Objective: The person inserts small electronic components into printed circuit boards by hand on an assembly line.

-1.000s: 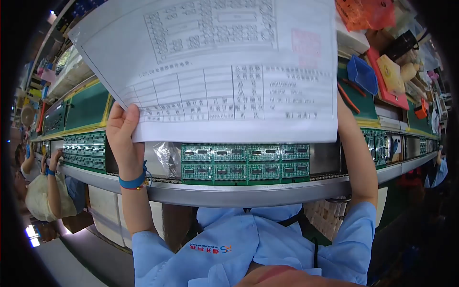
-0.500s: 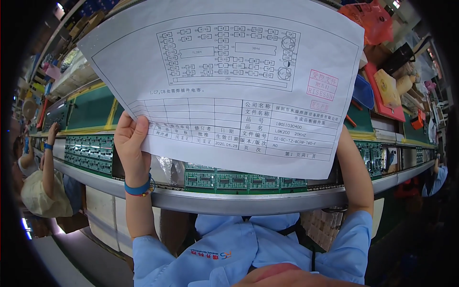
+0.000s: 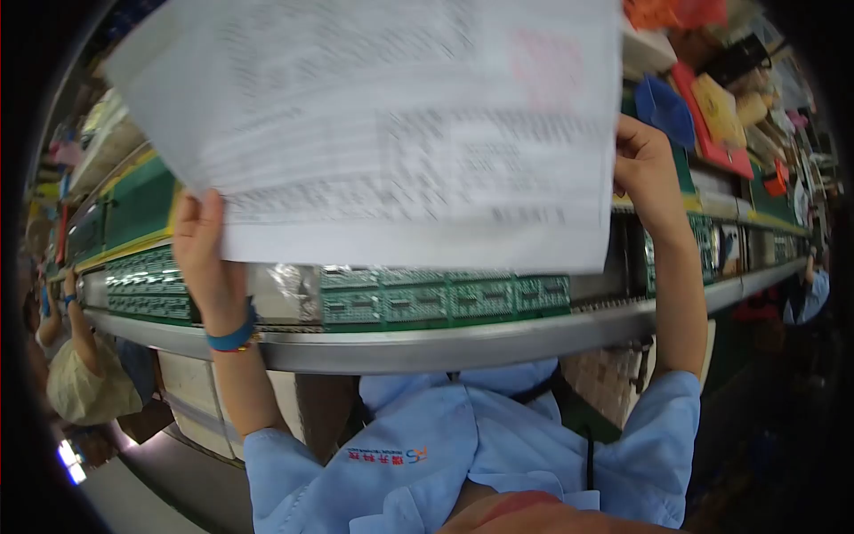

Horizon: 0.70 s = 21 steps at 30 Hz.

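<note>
Left hand (image 3: 200, 236) pinches a large printed paper (image 3: 382, 160); right hand (image 3: 649, 176) curls at its edge, whether gripping I can't tell. Paper hangs beyond the metal rail (image 3: 445, 348); green circuit boards (image 3: 414, 304) line that rail.

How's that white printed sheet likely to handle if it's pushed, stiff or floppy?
The white printed sheet looks thin and broad, so it's probably light and fairly floppy. With the left hand and right hand at opposite edges, its middle would likely bow.
</note>
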Each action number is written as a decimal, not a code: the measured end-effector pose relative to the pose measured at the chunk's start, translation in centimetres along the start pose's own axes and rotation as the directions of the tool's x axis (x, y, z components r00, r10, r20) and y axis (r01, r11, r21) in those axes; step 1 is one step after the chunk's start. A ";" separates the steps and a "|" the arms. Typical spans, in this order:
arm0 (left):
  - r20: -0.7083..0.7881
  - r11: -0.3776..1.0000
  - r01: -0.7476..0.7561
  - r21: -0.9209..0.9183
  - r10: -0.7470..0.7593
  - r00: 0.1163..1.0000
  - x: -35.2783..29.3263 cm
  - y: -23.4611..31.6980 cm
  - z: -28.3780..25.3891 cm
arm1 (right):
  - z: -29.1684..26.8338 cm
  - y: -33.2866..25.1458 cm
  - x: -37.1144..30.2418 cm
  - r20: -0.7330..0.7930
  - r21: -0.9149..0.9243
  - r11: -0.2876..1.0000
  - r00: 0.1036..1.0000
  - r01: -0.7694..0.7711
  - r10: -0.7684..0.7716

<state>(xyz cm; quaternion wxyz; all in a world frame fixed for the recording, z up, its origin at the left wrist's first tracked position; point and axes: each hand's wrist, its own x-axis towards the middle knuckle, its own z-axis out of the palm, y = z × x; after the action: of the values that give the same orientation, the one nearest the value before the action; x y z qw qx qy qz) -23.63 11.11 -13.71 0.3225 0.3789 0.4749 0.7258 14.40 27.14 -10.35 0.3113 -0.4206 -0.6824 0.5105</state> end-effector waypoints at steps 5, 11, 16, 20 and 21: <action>-0.042 0.996 0.063 0.058 -0.060 0.997 1.4 -0.5 -1.4 | -0.9 1.2 -3.4 0.074 0.146 0.979 0.988 -0.144 0.135; -0.074 0.982 0.138 0.130 -0.129 0.989 2.0 -1.7 -2.2 | -1.4 2.5 -5.5 0.018 0.122 0.972 0.979 -0.202 0.201; -0.101 0.961 0.159 0.227 -0.139 0.985 1.8 -1.5 -2.7 | -0.9 3.2 -5.7 -0.025 0.027 0.971 0.971 -0.239 0.239; -0.170 0.941 0.156 0.302 -0.108 0.979 1.6 -1.6 -2.7 | -0.2 4.3 -5.8 -0.031 -0.226 0.959 0.986 -0.169 0.167; -0.217 0.938 0.142 0.317 -0.074 0.973 1.5 -1.6 -2.5 | 0.0 4.4 -5.8 -0.024 -0.225 0.958 0.984 -0.177 0.177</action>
<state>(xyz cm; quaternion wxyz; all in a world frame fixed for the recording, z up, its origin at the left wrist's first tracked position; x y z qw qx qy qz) -26.31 11.77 -15.46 0.2441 0.3253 0.6400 0.6519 18.12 22.50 -14.58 0.2157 -0.5135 -0.6951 0.4546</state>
